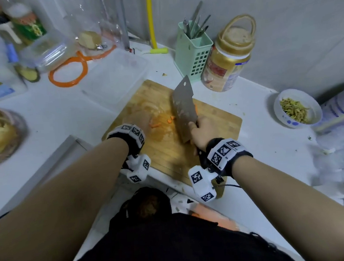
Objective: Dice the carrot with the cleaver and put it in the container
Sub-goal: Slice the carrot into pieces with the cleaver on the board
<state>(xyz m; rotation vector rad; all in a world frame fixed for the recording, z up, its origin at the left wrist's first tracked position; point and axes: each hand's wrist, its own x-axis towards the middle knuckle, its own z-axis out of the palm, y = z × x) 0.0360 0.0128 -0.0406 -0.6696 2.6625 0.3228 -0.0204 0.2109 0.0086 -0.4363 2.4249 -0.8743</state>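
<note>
Closest to you, your right hand (203, 130) is wrapped firmly round the handle of the cleaver (184, 108), thumb up near the heel of the blade, and the flat steel stands nearly upright with its edge down on the cutting board (213, 116). Your left hand (138, 120) sits on the board just left of the blade; it is blurred, so I can't tell how the fingers lie or whether they hold anything. Between that hand and the blade lie a few small orange carrot pieces (156, 124), with another bit (196, 107) peeking out on the far side of the steel. Looks like you're gathering dice rather than cutting, so here's the play: keep the edge flat to the wood, sweep the bits into one tight heap, and keep those left fingertips tucked back from the edge. Slide the blade low under the heap rather than chopping at it, so nothing skitters off. Just beyond the board's far left corner waits the clear plastic container (114, 81), touching or overlapping the wood, a short carry. Lift the load level and tip it over the near rim. Further back stand a green utensil caddy (195, 51) and a gold-lidded jar (225, 63), well out of your path.
</note>
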